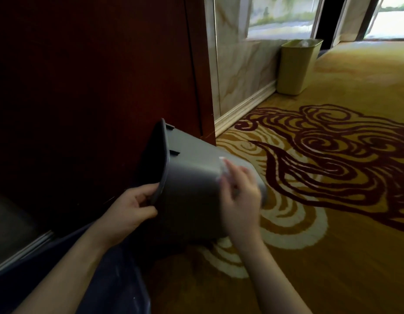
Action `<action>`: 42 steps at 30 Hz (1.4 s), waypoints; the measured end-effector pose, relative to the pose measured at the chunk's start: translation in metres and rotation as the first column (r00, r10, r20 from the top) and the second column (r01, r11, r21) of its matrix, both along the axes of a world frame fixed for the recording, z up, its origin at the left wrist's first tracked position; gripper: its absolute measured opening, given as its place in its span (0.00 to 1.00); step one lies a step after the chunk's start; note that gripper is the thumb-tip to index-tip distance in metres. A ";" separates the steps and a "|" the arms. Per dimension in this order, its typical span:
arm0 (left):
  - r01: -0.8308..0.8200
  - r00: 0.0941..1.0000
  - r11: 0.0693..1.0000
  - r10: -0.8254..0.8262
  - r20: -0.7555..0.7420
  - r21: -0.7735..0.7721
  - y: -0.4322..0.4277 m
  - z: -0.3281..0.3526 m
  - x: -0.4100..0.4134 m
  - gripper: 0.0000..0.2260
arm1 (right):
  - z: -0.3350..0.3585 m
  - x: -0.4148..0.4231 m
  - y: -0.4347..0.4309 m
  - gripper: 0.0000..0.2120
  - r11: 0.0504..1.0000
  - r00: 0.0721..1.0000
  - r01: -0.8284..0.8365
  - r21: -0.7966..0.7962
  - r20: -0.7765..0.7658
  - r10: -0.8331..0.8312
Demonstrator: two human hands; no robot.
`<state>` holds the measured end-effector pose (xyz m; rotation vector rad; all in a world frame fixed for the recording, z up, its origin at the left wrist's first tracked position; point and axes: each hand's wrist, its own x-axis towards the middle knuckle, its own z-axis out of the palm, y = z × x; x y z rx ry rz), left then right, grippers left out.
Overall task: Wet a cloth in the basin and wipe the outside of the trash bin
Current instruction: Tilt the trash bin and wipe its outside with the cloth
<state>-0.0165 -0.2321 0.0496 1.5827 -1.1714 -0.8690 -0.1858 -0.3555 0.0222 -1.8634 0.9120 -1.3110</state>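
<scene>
1. Left hand (135, 207): grasping; fingers and thumb curl round the rim of the grey trash bin (196, 177) at its lower edge.
2. Right hand (239, 200): blurred by motion. Fingers reach along the bin's side wall over a pale patch (222, 168) that may be the cloth. Whether they pinch it or only press it cannot be told.
3. Grey trash bin: lifted and tipped on its side just above the carpet (332, 245), mouth turned left toward the dark wood panel (94, 75), base pointing right. Interior in shadow; contents cannot be told.
4. Step in hand, by judgement: wiping the outer wall, with 1 hand steadying and 1 hand rubbing. The wetting step appears done, though no water is visible.
5. Next move, by judgement: the rim grip must turn the bin so that an unwiped face comes under the right hand. The base and the ribbed band under the rim also want attention.
6. Yellow-green bin (296, 69): upright on the carpet against the marble wall, well apart from the grey one. Something pale and shiny shows at its mouth, possibly a liner.
7. Dark blue object (105, 279): lower left, under the left forearm; basin or bag, cannot tell.
</scene>
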 end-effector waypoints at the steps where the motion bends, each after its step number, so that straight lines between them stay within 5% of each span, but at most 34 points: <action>1: -0.011 1.000 1.000 0.011 0.002 0.001 0.000 0.001 -0.002 0.32 | 0.010 0.012 0.013 0.17 0.993 0.993 -0.112 -0.042 -0.031 0.111; 8: 0.016 0.996 0.995 -0.007 -0.093 0.100 -0.002 0.026 -0.010 0.17 | 0.025 0.036 0.052 0.16 0.971 0.993 -0.073 -0.226 -0.108 0.050; 12: -0.242 0.968 0.968 0.238 0.075 0.064 -0.031 0.040 -0.027 0.25 | 0.013 0.031 0.063 0.17 0.940 0.986 -0.132 -0.314 -0.140 0.092; 15: -0.356 0.930 0.934 0.351 0.104 0.025 -0.047 0.041 -0.037 0.18 | 0.000 0.027 0.050 0.17 0.948 0.991 -0.062 -0.312 -0.130 0.022; 21: -0.344 0.939 0.939 0.344 0.006 0.029 -0.039 0.035 -0.028 0.12 | -0.062 -0.016 -0.004 0.15 0.971 0.964 0.238 -0.036 -0.112 -0.240; 27: -0.357 0.934 0.933 0.357 -0.004 0.036 -0.035 0.032 -0.034 0.13 | -0.101 -0.055 -0.038 0.14 0.843 0.916 0.401 0.359 -0.138 -0.377; 29: -0.367 0.930 0.930 0.367 -0.021 0.035 -0.034 0.030 -0.037 0.14 | -0.086 -0.055 -0.039 0.15 0.821 0.895 0.443 0.360 -0.134 -0.425; 33: -0.378 0.925 0.925 0.379 -0.036 0.038 -0.028 0.022 -0.042 0.09 | -0.023 -0.016 -0.002 0.15 0.978 0.982 0.187 0.093 -0.043 -0.184; 36: -0.403 0.915 0.915 0.403 -0.007 0.026 -0.021 0.018 -0.045 0.11 | 0.012 0.020 0.032 0.14 0.992 0.995 -0.093 -0.085 -0.054 0.089; 39: -0.383 0.923 0.924 0.382 0.039 0.010 -0.013 0.016 -0.050 0.13 | 0.013 0.030 0.036 0.13 0.981 0.995 -0.092 -0.173 -0.046 0.086; 42: -0.376 0.926 0.926 0.375 0.042 0.026 -0.009 0.016 -0.054 0.13 | -0.011 0.013 0.012 0.13 0.999 0.999 0.008 -0.044 -0.054 -0.010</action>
